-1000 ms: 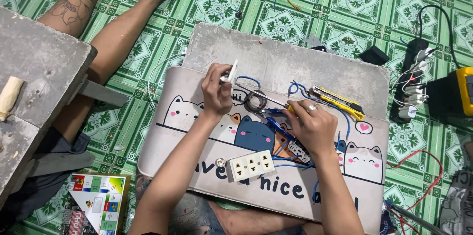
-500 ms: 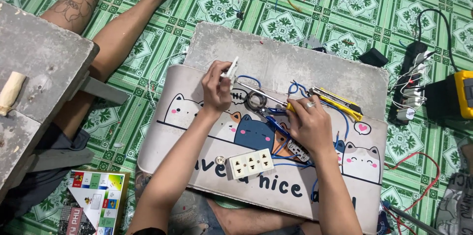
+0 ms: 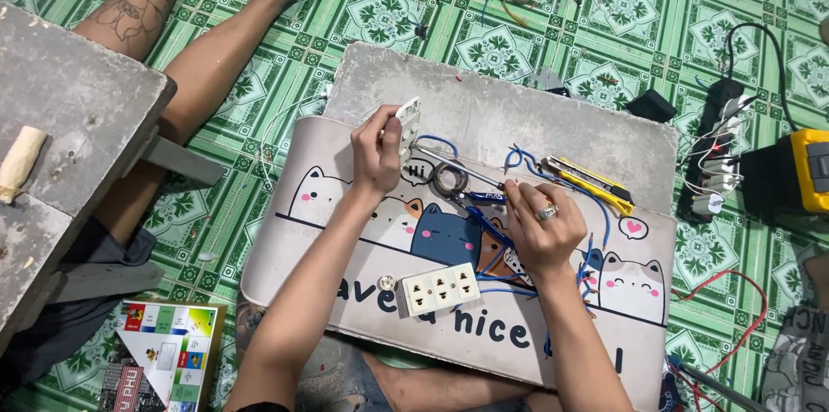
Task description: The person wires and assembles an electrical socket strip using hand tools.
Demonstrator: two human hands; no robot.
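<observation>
Left hand (image 3: 377,153): fingers closed around a white socket plate (image 3: 406,125), held upright on edge at the far left part of the cat-print mat (image 3: 345,205).

Right hand (image 3: 540,226): ringed, fingers pinched together on a screwdriver (image 3: 462,170); its thin metal shaft runs left and far toward the socket plate, the tip at or just beside the plate's lower edge.

Blue wires (image 3: 488,235): loose tangle under and beside the right hand, some running toward the socket plate.

Roll of black tape (image 3: 450,180): lying flat between the two hands, just beside the shaft.

White triple socket (image 3: 440,288): face up on the mat, near side, between the forearms.

Yellow utility knife (image 3: 587,183): on the mat, right of the screwdriver, far of the right hand.

Grey board (image 3: 518,110): under the mat's far edge, on green patterned floor (image 3: 380,15).

Power strip (image 3: 712,161): far right, plugs in it, beside a yellow and black device (image 3: 807,170).

Another person's bare legs (image 3: 216,41): stretched out at far left.

Board game box (image 3: 160,364): near left.
</observation>
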